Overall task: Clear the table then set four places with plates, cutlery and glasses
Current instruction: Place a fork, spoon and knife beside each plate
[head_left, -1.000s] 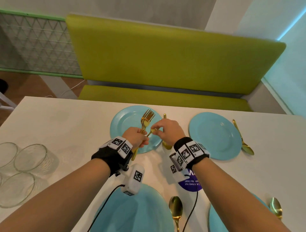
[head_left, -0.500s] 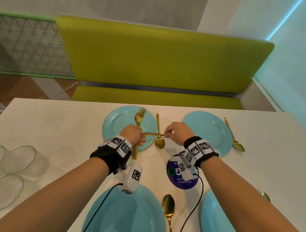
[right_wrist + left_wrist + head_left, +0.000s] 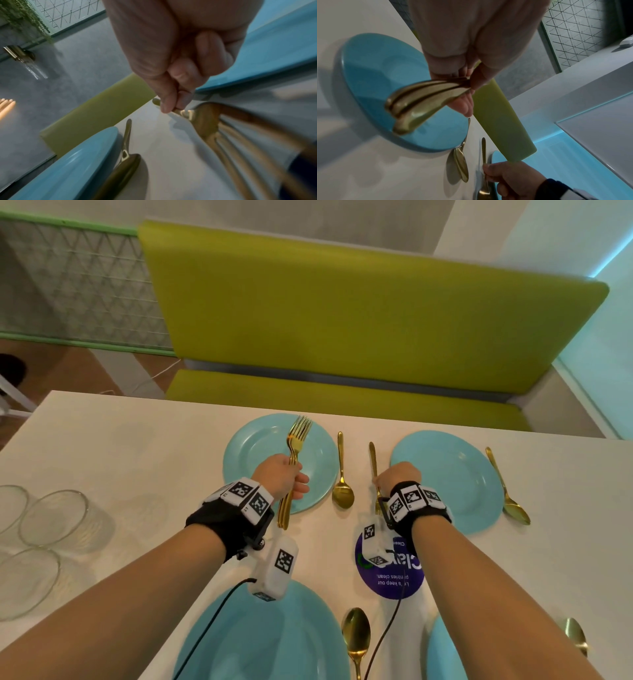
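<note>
While the left hand (image 3: 281,474) clutches a bundle of gold forks (image 3: 297,440) by their handles, fingers curled tight around them, the right hand (image 3: 397,475) pinches a single gold fork (image 3: 374,463) between thumb and fingertips. That lone fork points its handle toward the green bench (image 3: 359,316) and its tines back under the wrist, low over the white table (image 3: 137,446); whether it touches the surface cannot be told. Beneath the left grip lies a blue plate (image 3: 253,453), the bundled tines reaching out over it. Between the two grips a gold spoon (image 3: 342,484) lies on the table, bowl toward the person. Just right of the pinched fork sits a second blue plate (image 3: 455,481), with another spoon (image 3: 507,494) lying at its far side. Nearer than both wrists are a third plate (image 3: 274,642), a spoon (image 3: 356,635) and a purple round sticker (image 3: 390,580). Well left of the left grip stand clear glasses (image 3: 51,518).
</note>
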